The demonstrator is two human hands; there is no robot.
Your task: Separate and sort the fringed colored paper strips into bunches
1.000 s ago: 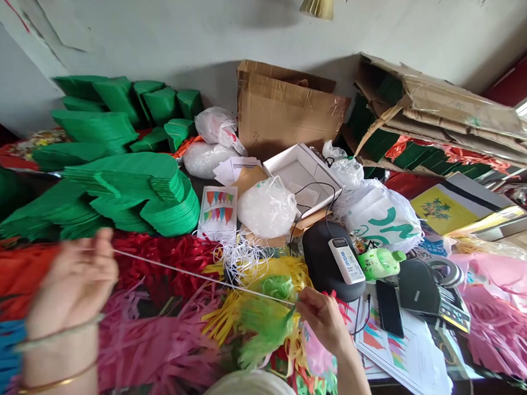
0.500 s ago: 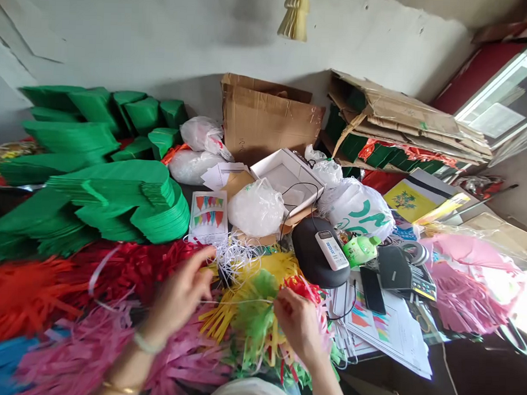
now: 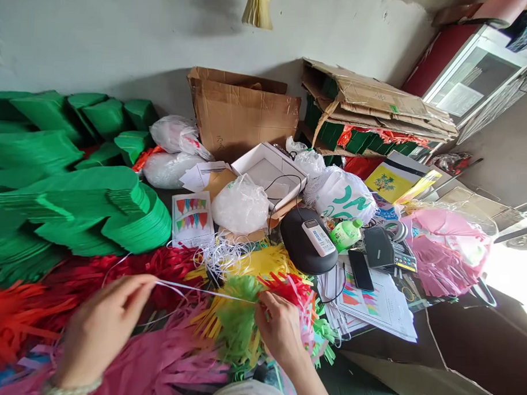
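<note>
A thin white string (image 3: pixel 206 290) runs taut between my two hands. My left hand (image 3: pixel 106 324) pinches one part of it between thumb and fingertips, and a loop of the string hangs below. At the other end my right hand (image 3: pixel 278 325) is closed on the string, knuckles up, beside a green tissue tassel (image 3: pixel 240 312). Yellow tassels (image 3: pixel 265 261) and red tassels (image 3: pixel 288 287) lie around that hand. Pink tassels (image 3: pixel 167 355) spread under and between the hands. A tangle of white string (image 3: pixel 222 256) rests just beyond.
Stacked green paper (image 3: pixel 133 216) fills the left. Behind stand a cardboard box (image 3: pixel 244 116), a white box lid (image 3: pixel 268 169) and plastic bags (image 3: pixel 241 202). To the right are a black case (image 3: pixel 307 245), a green bottle (image 3: pixel 346 235), a phone (image 3: pixel 361 270), printed sheets (image 3: pixel 384 311) and a pink bag (image 3: pixel 447 250).
My left hand has moved left and down, drawing the string out taut. The right hand stays closed near the green tassel. The whole view has shifted to the right.
</note>
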